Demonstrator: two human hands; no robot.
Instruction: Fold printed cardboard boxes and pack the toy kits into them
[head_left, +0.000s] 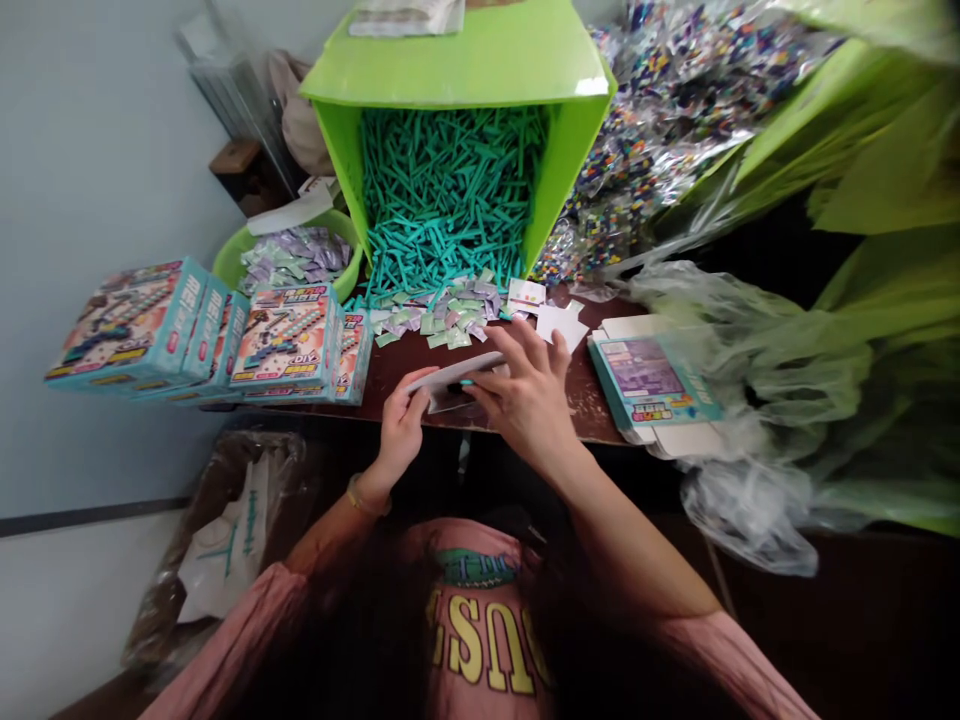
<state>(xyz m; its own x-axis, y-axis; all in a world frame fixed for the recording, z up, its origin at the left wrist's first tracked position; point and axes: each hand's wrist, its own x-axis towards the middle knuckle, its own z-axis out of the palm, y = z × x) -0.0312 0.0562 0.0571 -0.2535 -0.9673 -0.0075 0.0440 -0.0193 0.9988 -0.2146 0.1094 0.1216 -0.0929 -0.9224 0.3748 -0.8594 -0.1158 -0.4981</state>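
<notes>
My left hand (403,425) pinches the left end of a white card (454,372) above the table's front edge. At the card's right end is my right hand (529,395), its fingers bent around a small teal piece (466,382) and the card. Something dark lies just under the card, too small to make out. Behind the hands, small green and purple packets (457,315) are spread on the dark table (390,375), with a white printed card (526,296) beside them. A green bin (450,75) on its side holds many teal sticks (450,190).
Printed boxes (289,335) stand at the left, before a green bowl (349,240) of packets. An open flat box (652,385) lies at the right beside clear plastic bags (772,400). Bags of colourful pieces (645,150) are piled behind. A lined carton (217,540) sits low left.
</notes>
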